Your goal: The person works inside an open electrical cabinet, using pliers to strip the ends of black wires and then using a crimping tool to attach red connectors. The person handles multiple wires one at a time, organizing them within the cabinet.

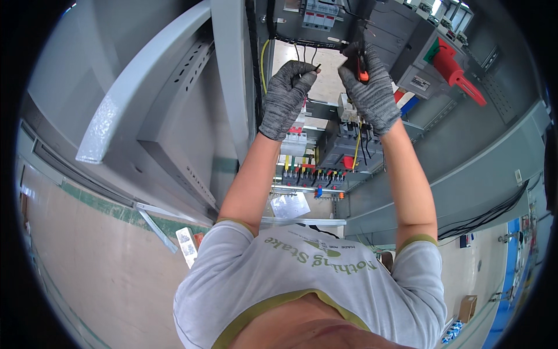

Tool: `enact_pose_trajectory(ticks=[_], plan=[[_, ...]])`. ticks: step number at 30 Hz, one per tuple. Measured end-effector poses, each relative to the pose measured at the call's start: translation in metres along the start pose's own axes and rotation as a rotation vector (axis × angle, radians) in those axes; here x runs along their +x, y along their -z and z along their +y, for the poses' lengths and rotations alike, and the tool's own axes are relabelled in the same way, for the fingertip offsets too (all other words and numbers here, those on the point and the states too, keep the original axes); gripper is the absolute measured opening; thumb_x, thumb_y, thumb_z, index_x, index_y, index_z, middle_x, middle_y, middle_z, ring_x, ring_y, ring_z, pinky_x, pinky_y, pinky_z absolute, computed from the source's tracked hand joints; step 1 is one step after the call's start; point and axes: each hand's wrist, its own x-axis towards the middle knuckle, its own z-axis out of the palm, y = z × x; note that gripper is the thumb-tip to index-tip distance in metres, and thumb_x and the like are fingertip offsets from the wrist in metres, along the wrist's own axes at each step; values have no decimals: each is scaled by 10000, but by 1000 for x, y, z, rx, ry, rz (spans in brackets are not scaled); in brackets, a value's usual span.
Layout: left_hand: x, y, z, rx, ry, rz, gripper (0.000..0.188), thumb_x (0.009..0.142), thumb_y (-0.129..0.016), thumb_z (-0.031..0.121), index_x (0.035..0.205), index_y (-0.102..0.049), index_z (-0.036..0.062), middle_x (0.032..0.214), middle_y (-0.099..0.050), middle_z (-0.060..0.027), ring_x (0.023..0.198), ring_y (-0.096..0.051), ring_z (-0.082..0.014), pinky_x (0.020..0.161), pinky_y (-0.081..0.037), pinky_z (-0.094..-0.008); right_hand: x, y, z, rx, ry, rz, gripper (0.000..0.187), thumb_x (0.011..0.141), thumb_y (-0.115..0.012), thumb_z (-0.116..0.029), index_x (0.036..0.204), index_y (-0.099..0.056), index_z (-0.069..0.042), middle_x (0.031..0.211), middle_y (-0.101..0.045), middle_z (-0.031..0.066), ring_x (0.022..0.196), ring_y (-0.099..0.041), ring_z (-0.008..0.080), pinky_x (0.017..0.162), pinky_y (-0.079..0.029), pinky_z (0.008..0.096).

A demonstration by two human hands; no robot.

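Observation:
Both my hands wear grey knitted gloves and are raised inside an open electrical cabinet. The fingers of my left hand (286, 98) are closed in a pinch on a thin black wire (317, 68), whose end pokes out past the fingertips. A short gap to the right, my right hand (372, 92) is wrapped round a hand tool with a black and orange handle (363, 75). The tool's working end is dark against the cabinet, so its exact kind cannot be made out. More thin black wires (305, 53) hang from a black harness just above my left hand.
A grey breaker (415, 81) with a red rotary handle (450, 65) juts out at the right. A small breaker (319, 15) sits at the top. Below my hands are a large grey device (337, 145) and a terminal row (314, 177). The cabinet door (174, 116) stands at the left.

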Motion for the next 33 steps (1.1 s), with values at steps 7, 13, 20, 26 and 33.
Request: enact_pose_trajectory(ticks=[7, 13, 20, 26, 33], plan=[[-2, -2, -1, -43, 5, 2, 92, 872, -615, 54, 964, -625, 53, 789, -581, 31, 674, -453, -34, 621, -405, -204, -11, 5, -24, -836, -53, -402, 426, 780, -661, -164, 1152, -516, -17, 922, -609, 208, 873, -618, 368, 780, -496, 424], [-2, -5, -7, -25, -58, 15, 81, 893, -601, 45, 973, -613, 41, 856, -588, 24, 752, -472, -44, 693, -401, -204, -5, 6, -48, -917, -113, -474, 565, 685, -713, -140, 1192, -490, -31, 1052, -586, 192, 1018, -580, 336, 886, -473, 417], [-6, -4, -7, 17, -8, 31, 173, 883, -587, -12, 1049, -624, 22, 965, -630, -14, 903, -556, -90, 849, -438, -231, -6, 8, -46, -918, -94, -476, 515, 692, -702, -132, 1154, -491, -48, 972, -595, 174, 944, -607, 328, 816, -498, 417], [-1, -1, -7, 115, -57, -13, 89, 899, -579, 48, 980, -614, 35, 853, -588, 10, 770, -484, -59, 720, -408, -215, -7, 13, -35, -775, -71, -479, 468, 732, -666, -145, 1153, -484, -51, 924, -615, 191, 882, -619, 354, 777, -497, 435], [1, -2, -3, 65, -73, -5, 83, 886, -600, 53, 963, -616, 26, 857, -598, 6, 774, -493, -63, 717, -412, -216, -1, 15, -31, -743, -65, -545, 460, 752, -654, -146, 1164, -474, -50, 894, -624, 196, 863, -621, 361, 749, -502, 437]])
